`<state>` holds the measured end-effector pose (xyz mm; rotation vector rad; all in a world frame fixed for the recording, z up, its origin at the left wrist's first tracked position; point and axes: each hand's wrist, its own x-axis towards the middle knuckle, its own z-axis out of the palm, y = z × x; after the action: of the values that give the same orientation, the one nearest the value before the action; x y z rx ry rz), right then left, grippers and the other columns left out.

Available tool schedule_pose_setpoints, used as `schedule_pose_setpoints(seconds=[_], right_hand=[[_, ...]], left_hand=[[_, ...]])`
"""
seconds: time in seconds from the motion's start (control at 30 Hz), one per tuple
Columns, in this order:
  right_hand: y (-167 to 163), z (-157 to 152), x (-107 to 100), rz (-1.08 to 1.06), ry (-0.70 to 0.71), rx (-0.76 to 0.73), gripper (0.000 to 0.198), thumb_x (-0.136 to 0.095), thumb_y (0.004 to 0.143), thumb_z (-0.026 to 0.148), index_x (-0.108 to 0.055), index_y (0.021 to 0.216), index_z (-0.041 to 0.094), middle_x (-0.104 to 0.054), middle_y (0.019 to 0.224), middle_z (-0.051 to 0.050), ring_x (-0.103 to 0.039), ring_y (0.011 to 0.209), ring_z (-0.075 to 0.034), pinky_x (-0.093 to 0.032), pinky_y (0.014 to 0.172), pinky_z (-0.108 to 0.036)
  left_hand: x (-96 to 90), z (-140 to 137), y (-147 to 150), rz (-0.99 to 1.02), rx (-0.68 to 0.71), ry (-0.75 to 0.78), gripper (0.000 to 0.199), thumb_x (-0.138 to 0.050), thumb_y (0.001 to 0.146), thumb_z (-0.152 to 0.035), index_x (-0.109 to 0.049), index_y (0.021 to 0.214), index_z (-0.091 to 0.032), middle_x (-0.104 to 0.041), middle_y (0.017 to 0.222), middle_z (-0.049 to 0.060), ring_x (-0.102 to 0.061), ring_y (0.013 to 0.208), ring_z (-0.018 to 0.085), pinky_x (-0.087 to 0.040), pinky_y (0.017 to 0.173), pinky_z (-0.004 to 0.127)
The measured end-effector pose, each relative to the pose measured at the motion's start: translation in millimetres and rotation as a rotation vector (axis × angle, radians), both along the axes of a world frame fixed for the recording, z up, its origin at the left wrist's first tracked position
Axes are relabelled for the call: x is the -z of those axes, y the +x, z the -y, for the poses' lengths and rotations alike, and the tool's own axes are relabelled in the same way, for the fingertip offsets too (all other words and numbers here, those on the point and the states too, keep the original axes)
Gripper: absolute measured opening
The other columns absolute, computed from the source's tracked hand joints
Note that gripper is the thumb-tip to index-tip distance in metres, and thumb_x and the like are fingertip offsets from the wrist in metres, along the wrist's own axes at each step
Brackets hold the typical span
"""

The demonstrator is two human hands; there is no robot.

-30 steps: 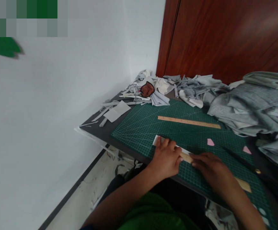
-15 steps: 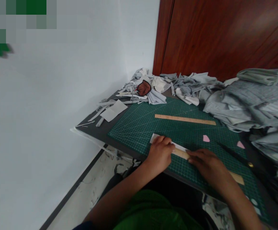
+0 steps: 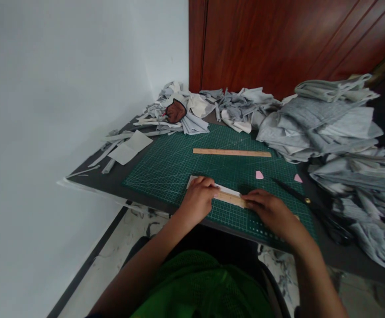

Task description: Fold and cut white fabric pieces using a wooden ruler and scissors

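Your left hand (image 3: pixel 197 196) is bent over the white strip (image 3: pixel 227 190) and the wooden ruler (image 3: pixel 230 198), its grip narrow and holding both down. Your right hand (image 3: pixel 273 212) has its fingertips close together where strip and ruler meet; you cannot tell from here whether that grip pinches or only presses. The strip lies along the ruler's far edge, its left end poking out past your left hand.

You seem to be lining up or creasing the strip against the ruler. The next move calls for steady pressure from the left while the right works along the edge, or the strip could slip.

Under this is your green cutting mat (image 3: pixel 159 168) on a dark counter (image 3: pixel 99 180). Beyond your hands lies a second ruler (image 3: pixel 232 153); to the right are two pink pieces (image 3: pixel 259 175) and black scissors (image 3: pixel 328 218), blades parted from neither piece by much. Fabric scraps (image 3: pixel 235 108) line the back, a grey cloth pile (image 3: pixel 311 126) rises at right, and a pale wall (image 3: pixel 62 88) meets a reddish wooden door (image 3: pixel 261 44).
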<state>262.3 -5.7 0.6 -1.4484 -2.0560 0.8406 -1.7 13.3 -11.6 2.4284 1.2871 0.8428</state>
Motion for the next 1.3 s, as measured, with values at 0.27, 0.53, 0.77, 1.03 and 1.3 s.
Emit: schedule_pose_setpoints(seconds=[0.27,0.53,0.77,1.03,1.3], right_hand=[[1,1,-3,0.056,0.026,-0.062,0.03,-0.059,0.091,0.019,-0.078,0.113,0.025,-0.069,0.113,-0.008,-0.067,0.101,-0.024,-0.052,0.092,-0.038],[-4,3,-8,0.089,0.03,-0.05,0.023,-0.065,0.092,0.024,-0.077,0.111,0.022,-0.069,0.111,-0.01,-0.066,0.099,-0.024,-0.053,0.093,-0.038],[-9,0,-1,0.101,0.083,-0.023,0.025,-0.065,0.092,0.02,-0.078,0.114,0.022,-0.07,0.108,-0.01,-0.067,0.099,-0.025,-0.053,0.093,-0.038],[-15,-4,5,0.168,0.096,-0.004,0.026,-0.069,0.087,0.012,-0.079,0.11,0.021,-0.071,0.106,-0.01,-0.066,0.099,-0.025,-0.051,0.095,-0.038],[-20,-3,-4,0.185,0.051,-0.003,0.023,-0.066,0.088,0.01,-0.078,0.104,0.021,-0.07,0.104,-0.01,-0.066,0.1,-0.025,-0.05,0.094,-0.036]], left_hand=[[8.3,-7,-4,0.095,0.017,-0.005,0.033,-0.062,0.09,-0.003,-0.078,0.106,-0.026,-0.069,0.107,0.002,-0.057,0.105,0.022,-0.043,0.094,0.041],[1.8,-3,-2,0.073,-0.01,-0.022,0.032,-0.06,0.091,-0.003,-0.078,0.103,-0.027,-0.069,0.104,0.002,-0.056,0.104,0.022,-0.043,0.094,0.042],[0.0,1,-1,0.053,-0.027,-0.022,0.025,-0.06,0.094,-0.008,-0.077,0.103,-0.024,-0.068,0.107,0.004,-0.056,0.106,0.022,-0.044,0.095,0.042],[-1.8,2,-4,0.049,0.019,0.013,0.025,-0.057,0.096,-0.01,-0.075,0.109,-0.022,-0.067,0.107,0.005,-0.056,0.105,0.022,-0.045,0.095,0.04],[-4.8,7,-8,0.028,0.031,0.022,0.026,-0.055,0.098,-0.014,-0.072,0.116,-0.023,-0.065,0.113,0.005,-0.055,0.111,0.022,-0.047,0.1,0.04]])
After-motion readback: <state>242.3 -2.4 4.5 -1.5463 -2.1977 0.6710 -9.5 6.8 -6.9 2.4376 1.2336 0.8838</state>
